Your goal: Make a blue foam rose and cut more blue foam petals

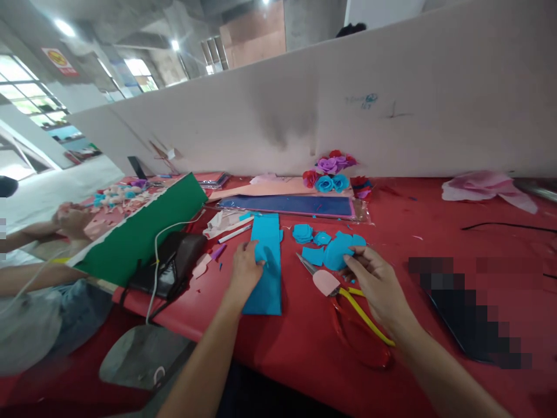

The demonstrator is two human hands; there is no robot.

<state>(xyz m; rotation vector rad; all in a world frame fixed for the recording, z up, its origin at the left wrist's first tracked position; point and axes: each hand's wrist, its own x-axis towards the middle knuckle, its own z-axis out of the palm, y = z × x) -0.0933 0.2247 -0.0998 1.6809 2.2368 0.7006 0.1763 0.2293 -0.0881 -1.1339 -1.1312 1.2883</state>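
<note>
A long strip of blue foam sheet (268,273) lies on the red table (304,342) in front of me. My left hand (244,271) rests on its left edge, fingers pressing a small blue cut piece against it. My right hand (378,283) pinches the edge of a round blue foam piece (337,254) lying among other blue cutouts (303,233). Yellow-handled scissors (348,299) lie under my right hand, with a pale pink foam scrap (325,282) on their blades.
Finished foam roses (329,173) stand against the white partition (348,110). A dark blue sheet in plastic (287,205) lies behind the strip. A green board (143,229), a black pouch (172,262) with a white cable, and another person's hands (69,220) are at left.
</note>
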